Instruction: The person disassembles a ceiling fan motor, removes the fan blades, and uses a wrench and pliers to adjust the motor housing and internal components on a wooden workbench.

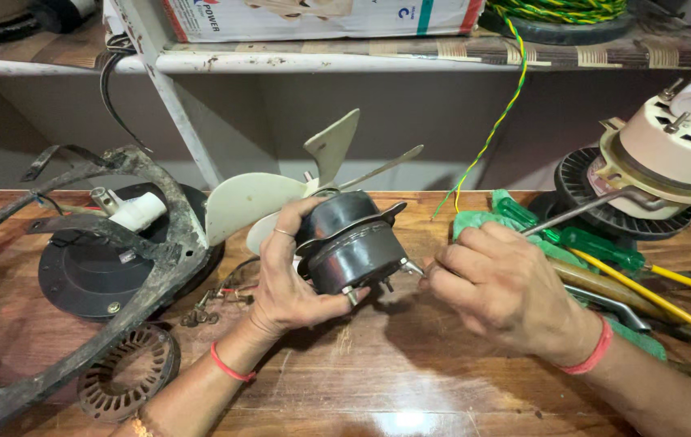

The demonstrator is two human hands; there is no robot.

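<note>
My left hand (284, 279) grips a small black fan motor (349, 243) with cream plastic blades (280, 190) fixed to its far end, holding it above the wooden workbench (378, 372). My right hand (495, 287) is closed around a screwdriver (580, 212), whose long metal shaft points up and to the right, while the fingers touch a stud at the motor's near right edge. Both wrists wear a red thread band.
A dirty black fan frame (131, 267) lies at left over a black round base (90, 275), with a ring-shaped stator (131, 376) near it. Green-handled screwdrivers (596, 247) and other tools lie at right beside a cream motor (673, 154). Overhead, a shelf (410, 57) holds a box and a wire coil.
</note>
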